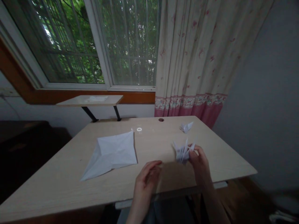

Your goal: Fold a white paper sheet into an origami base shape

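Note:
My right hand (198, 161) is closed on a small folded white paper figure (183, 151), holding it just above the light wooden desk (58, 186). My left hand (147, 177) hovers over the desk's near edge with loosely curled fingers and nothing in it, a short way left of the figure. A large creased white paper sheet (112, 154) lies flat on the desk to the left. Another small folded paper figure (187, 127) sits near the desk's far right.
A small shelf (91, 100) on black brackets juts out below the window (93, 43). A flowered curtain (198, 62) hangs at the back right. A cable hole (161, 119) marks the desk's far edge. A dark cabinet (23, 140) stands on the left.

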The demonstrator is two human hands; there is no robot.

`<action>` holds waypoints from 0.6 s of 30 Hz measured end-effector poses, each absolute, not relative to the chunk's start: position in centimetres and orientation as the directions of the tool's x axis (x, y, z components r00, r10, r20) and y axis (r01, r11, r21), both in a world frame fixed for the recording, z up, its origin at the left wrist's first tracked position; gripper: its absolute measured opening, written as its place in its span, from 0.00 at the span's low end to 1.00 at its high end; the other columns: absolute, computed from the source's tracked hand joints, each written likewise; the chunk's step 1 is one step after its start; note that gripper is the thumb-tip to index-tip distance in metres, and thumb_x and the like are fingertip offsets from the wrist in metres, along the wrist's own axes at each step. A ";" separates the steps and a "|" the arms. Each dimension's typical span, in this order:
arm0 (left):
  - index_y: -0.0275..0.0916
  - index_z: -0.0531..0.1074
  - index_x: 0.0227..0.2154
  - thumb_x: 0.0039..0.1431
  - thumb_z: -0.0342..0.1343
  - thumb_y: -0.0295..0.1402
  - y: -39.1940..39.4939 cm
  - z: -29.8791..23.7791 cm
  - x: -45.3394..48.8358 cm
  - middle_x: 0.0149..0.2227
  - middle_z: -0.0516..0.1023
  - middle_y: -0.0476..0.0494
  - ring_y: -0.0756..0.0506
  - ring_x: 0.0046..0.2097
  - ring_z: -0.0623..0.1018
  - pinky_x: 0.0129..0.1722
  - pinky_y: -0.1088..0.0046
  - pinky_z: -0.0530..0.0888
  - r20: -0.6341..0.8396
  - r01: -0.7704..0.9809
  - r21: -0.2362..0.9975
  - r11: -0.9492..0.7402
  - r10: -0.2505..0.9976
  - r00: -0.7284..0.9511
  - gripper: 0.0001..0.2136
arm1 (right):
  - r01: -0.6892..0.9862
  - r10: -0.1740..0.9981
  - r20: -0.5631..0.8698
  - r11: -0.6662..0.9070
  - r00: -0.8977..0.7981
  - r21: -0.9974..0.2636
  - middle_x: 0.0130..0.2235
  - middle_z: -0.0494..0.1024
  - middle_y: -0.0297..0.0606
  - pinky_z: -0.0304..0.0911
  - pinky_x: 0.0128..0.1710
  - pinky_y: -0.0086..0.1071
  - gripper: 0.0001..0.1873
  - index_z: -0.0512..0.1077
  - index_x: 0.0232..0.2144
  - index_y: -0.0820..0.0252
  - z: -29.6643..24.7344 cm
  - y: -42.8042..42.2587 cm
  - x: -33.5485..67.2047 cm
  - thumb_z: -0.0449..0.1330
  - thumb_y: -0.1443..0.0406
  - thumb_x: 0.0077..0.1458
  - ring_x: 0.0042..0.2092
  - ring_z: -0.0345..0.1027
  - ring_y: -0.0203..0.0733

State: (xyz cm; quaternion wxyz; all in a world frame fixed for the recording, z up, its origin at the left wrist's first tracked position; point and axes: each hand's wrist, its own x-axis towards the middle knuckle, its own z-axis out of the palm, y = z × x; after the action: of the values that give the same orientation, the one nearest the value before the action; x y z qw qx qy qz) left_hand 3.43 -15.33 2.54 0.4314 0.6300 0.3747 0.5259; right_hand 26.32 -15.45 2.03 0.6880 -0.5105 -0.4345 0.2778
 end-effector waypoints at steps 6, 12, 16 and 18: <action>0.43 0.76 0.49 0.55 0.57 0.27 -17.0 3.4 4.2 0.43 0.78 0.42 0.47 0.36 0.77 0.37 0.72 0.76 0.363 -0.031 0.930 -0.365 0.906 0.220 0.18 | -0.197 0.950 0.169 0.224 0.262 -0.954 0.39 0.77 0.38 0.68 0.39 0.34 0.16 0.72 0.42 0.53 1.7 -19.4 19.5 0.63 0.51 0.57 0.38 0.71 0.43; 0.48 0.70 0.55 0.43 0.52 0.15 -19.2 5.6 2.0 0.55 0.66 0.41 0.46 0.45 0.73 0.42 0.71 0.74 0.349 0.141 0.898 -0.416 0.871 0.346 0.34 | -0.109 0.942 0.276 0.299 0.190 -0.948 0.41 0.76 0.38 0.68 0.38 0.33 0.13 0.74 0.41 0.52 2.6 -20.1 18.5 0.62 0.52 0.59 0.43 0.72 0.45; 0.48 0.71 0.52 0.44 0.52 0.14 -20.1 6.8 1.8 0.58 0.61 0.43 0.46 0.46 0.73 0.44 0.70 0.73 0.333 0.190 0.883 -0.429 0.858 0.391 0.32 | -0.060 0.920 0.338 0.356 0.200 -0.933 0.45 0.73 0.38 0.68 0.42 0.33 0.10 0.75 0.39 0.51 3.0 -20.7 18.2 0.61 0.55 0.60 0.47 0.70 0.45; 0.47 0.73 0.50 0.45 0.52 0.15 -20.2 6.9 2.0 0.57 0.62 0.43 0.47 0.45 0.73 0.44 0.71 0.73 0.340 0.192 0.881 -0.433 0.861 0.378 0.30 | -0.052 0.915 0.355 0.370 0.192 -0.927 0.44 0.72 0.38 0.68 0.42 0.33 0.08 0.75 0.38 0.51 3.2 -20.9 18.0 0.61 0.56 0.60 0.46 0.69 0.44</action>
State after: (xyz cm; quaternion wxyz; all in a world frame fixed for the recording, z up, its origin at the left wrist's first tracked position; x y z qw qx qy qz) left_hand 1.95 -20.17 6.86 0.3926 0.7314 0.3599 0.4259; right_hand 18.04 -20.92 3.17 0.6483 -0.4192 -0.5146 0.3730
